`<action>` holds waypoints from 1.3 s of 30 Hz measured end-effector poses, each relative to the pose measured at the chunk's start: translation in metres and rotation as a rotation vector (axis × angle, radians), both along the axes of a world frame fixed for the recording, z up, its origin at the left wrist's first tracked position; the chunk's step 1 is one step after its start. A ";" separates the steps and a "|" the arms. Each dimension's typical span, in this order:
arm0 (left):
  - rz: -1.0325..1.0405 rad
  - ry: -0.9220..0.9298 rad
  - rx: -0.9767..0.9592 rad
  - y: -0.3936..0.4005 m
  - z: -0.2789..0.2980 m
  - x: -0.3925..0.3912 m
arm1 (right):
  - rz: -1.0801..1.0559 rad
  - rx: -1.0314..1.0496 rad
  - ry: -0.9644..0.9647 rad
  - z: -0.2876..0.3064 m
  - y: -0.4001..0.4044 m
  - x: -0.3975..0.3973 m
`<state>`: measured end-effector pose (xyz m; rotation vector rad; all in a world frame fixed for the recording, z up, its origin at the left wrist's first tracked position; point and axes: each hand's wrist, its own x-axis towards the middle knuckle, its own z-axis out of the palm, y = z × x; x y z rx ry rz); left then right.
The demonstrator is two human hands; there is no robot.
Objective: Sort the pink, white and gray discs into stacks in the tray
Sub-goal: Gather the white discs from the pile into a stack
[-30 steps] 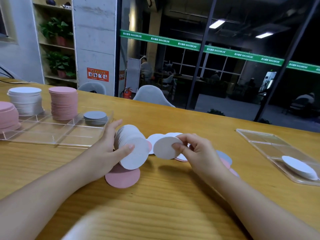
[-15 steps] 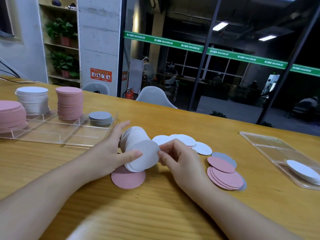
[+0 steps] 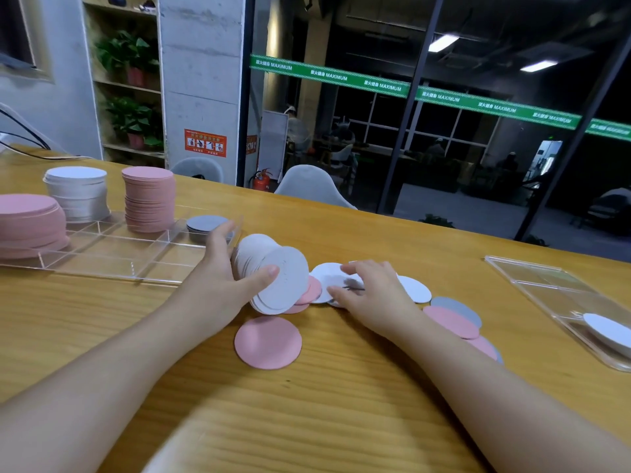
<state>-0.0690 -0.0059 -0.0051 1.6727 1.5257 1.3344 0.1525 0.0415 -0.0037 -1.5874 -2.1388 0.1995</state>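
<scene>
Here, the left hand (image 3: 218, 285) reaches in over the wooden table (image 3: 102, 322) and grips a tilted bundle of white discs (image 3: 273, 278), thumb across its front face and fingers behind. Just to its right, the right hand (image 3: 372, 295) lies palm down with fingers spread on loose white discs (image 3: 415, 289). The clear tray (image 3: 102, 264), holding sorted stacks, sits just left of the bundle.

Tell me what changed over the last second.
The right hand, which pinched a white disc and brought it to the bundle in the left hand, has let it go and moved right, reaching down onto the loose white discs on the table. The left hand kept its grip on the bundle. The tray stacks and the lone pink disc stayed put.
</scene>
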 end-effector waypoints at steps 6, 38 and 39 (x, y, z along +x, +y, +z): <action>0.035 -0.007 0.003 0.000 0.002 0.000 | -0.011 -0.153 -0.260 0.009 0.011 -0.017; 0.018 -0.024 -0.019 0.000 0.001 0.004 | -0.098 -0.120 0.036 0.032 0.028 -0.005; 0.019 -0.021 -0.015 0.000 0.000 0.004 | -0.076 -0.095 0.016 0.035 0.023 0.001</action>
